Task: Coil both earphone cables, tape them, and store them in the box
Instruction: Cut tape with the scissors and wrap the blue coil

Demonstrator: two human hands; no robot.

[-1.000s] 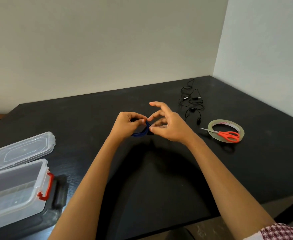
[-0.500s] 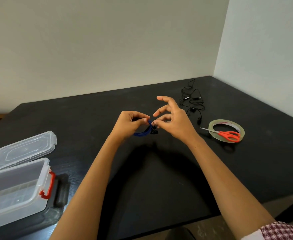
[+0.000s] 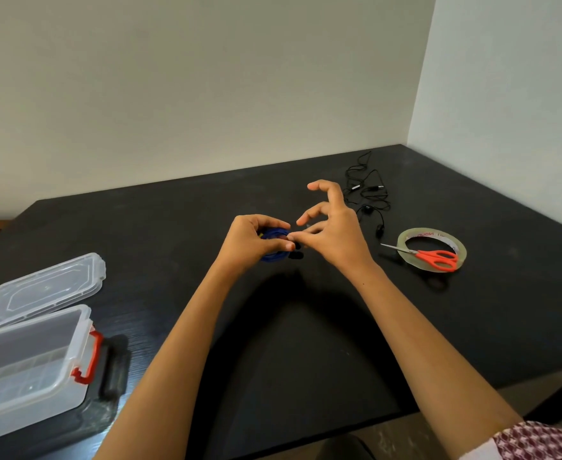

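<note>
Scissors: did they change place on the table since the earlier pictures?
No. The scissors still lie across the tape roll, blades pointing left, as before.

Earphone cables: 2. One blue earphone cable [image 3: 274, 257], coiled, left of the tape roll [image 3: 420, 233]; one black earphone cable [image 3: 369, 194], loose, behind and just left of the roll.
Tape rolls: 1, clear.
Scissors [image 3: 435, 257]: 1 pair, orange-handled, lying across the roll.
Clear plastic box [image 3: 40, 370]: 1, far left of the roll.
Clear lid [image 3: 47, 287]: 1, beside the box.
Red latch [image 3: 89, 356]: 1 in sight.
Hands: 2, left hand [image 3: 253, 240] and right hand [image 3: 336, 234], both left of the roll, at the blue coil.
Black bench [image 3: 306, 343]: 1.
</note>
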